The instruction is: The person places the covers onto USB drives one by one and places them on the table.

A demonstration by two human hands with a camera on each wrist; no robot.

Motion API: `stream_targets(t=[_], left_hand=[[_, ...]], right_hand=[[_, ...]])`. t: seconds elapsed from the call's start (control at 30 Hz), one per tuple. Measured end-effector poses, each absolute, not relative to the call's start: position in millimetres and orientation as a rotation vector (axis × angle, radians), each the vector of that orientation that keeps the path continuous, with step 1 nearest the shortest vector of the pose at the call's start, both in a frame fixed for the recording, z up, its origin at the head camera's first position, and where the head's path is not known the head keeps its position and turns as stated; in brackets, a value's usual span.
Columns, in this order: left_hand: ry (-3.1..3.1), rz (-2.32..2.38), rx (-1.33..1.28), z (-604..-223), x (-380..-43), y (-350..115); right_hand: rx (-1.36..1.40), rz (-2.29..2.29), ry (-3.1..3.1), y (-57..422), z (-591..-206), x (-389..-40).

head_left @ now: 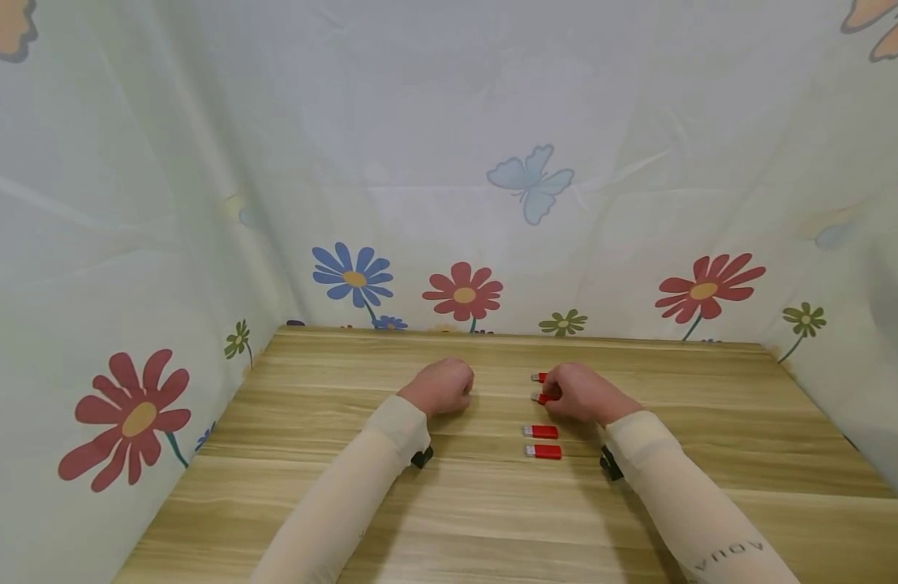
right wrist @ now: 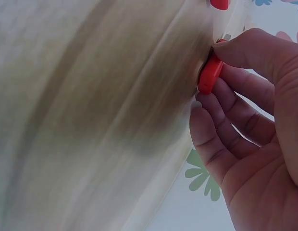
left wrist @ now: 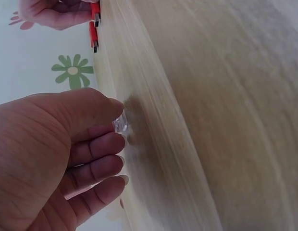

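Note:
My right hand (head_left: 583, 395) pinches a red USB stick (right wrist: 210, 74) between thumb and fingers, low over the wooden table. Its metal plug points left in the head view. Just beyond it lies another red USB stick (head_left: 541, 377), partly covered by the hand. Two more, a red USB stick (head_left: 541, 432) and a nearer red USB stick (head_left: 544, 452), lie side by side closer to me. To the left, my left hand (head_left: 440, 387) pinches a small clear plastic piece (left wrist: 121, 123) between thumb and forefinger, close to the tabletop; most of the piece is hidden by the fingertips.
The wooden table (head_left: 478, 519) reaches back to a pale curtain (head_left: 419, 105) printed with flowers and butterflies. This curtain also rises along the left and right sides. Each wrist carries a small dark device below its light sleeve.

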State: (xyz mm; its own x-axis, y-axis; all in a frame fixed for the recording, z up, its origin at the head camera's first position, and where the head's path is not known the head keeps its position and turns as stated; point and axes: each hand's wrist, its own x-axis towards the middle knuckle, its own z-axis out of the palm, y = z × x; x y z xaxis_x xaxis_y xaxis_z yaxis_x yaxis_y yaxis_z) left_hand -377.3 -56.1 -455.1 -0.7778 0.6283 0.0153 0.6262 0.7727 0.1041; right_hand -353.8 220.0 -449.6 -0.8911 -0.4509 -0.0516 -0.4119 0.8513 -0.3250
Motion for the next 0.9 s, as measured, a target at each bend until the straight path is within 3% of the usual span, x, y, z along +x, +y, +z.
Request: stream_targets(t=[0.9], left_hand=[[2.943,0.365,1.153,-454.7,-374.6,-61.7]], right_hand=[[-0.684,-0.641,2.918,234.2,-446.3,-356.1]])
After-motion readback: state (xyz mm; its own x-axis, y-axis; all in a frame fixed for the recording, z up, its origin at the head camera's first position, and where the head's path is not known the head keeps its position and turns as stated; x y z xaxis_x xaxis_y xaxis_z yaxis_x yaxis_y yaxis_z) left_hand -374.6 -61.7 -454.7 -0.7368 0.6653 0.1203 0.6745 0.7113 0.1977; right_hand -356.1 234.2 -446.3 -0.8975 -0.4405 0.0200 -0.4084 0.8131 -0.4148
